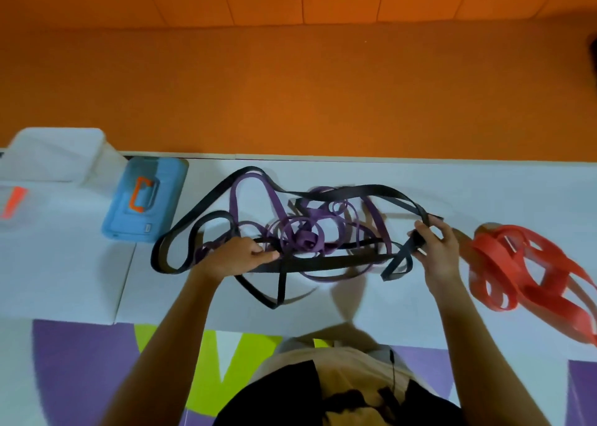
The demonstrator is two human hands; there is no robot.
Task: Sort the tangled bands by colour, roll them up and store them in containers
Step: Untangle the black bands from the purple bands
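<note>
The left hand [239,257] had its fingers curled round the black band [323,262], and the right hand [436,248] pinched another stretch of it, probably to pull it taut and work it free of the purple bands [303,235] knotted between the hands. The red bands [517,270] lay apart, just outside the right hand, seemingly sorted out. A blue box [145,199] sat beyond the left hand, apparently closed.

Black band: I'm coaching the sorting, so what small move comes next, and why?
Probably pull the black band rightward with the right hand while the left hand holds it: both grip it, it threads through the purple bands, and the red bands lie apart.
</note>
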